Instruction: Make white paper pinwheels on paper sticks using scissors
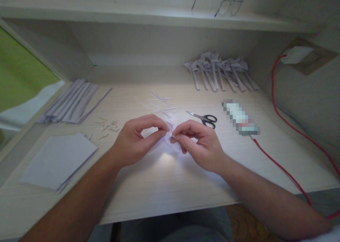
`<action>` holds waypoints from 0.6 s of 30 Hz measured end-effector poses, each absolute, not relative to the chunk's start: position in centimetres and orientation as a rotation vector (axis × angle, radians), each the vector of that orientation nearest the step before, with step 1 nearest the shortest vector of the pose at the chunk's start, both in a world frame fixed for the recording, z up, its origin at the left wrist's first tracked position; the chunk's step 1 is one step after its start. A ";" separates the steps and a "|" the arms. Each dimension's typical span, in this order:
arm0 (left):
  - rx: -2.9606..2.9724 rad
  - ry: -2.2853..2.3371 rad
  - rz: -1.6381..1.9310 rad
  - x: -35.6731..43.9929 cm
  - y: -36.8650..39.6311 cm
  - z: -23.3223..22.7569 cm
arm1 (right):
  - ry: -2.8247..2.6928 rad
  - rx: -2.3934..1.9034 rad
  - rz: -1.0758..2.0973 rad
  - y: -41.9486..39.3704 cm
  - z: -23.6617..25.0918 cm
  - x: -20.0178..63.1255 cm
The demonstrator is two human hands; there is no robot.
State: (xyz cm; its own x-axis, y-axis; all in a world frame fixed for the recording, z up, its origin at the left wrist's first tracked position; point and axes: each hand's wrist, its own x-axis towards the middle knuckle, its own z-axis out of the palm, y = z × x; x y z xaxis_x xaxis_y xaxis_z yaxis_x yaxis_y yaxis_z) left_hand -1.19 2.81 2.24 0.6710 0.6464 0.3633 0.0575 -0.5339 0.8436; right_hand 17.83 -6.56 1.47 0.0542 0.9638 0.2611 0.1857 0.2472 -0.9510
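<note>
Pale wood tabletop (164,185) set in an alcove w/ a shelf (148,17) above; glasses (225,3) on it. Left hand (135,139) & right hand (198,143) both pinch a small white paper piece (168,134) at mid-tabletop; its shape is washed out by glare. Around: scissors (204,119) just right, paper sheets (58,160) left, folded strips (73,101), finished paper pieces (220,70) at back, red cable (281,164).

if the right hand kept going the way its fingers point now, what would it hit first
The right hand points left, so it would first meet the small folded paper piece it pinches, then almost at once the left hand fingertips on the other side.
</note>
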 end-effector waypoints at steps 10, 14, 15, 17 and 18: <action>2.006 0.555 0.851 -1.2 2.8 2.2 | -1.386 -1.198 0.864 -6.5 1.5 17.8; 1.994 0.569 0.834 -1.2 2.7 2.2 | -1.396 -1.200 0.847 -6.5 1.6 17.8; 1.993 0.568 0.829 -1.2 2.7 2.2 | -1.399 -1.202 0.845 -6.5 1.6 17.8; 1.995 0.570 0.812 -1.2 2.7 2.2 | -1.404 -1.217 0.840 -6.5 1.6 17.8; 1.997 0.574 0.805 -1.2 2.7 2.2 | -1.408 -1.228 0.833 -6.5 1.7 17.7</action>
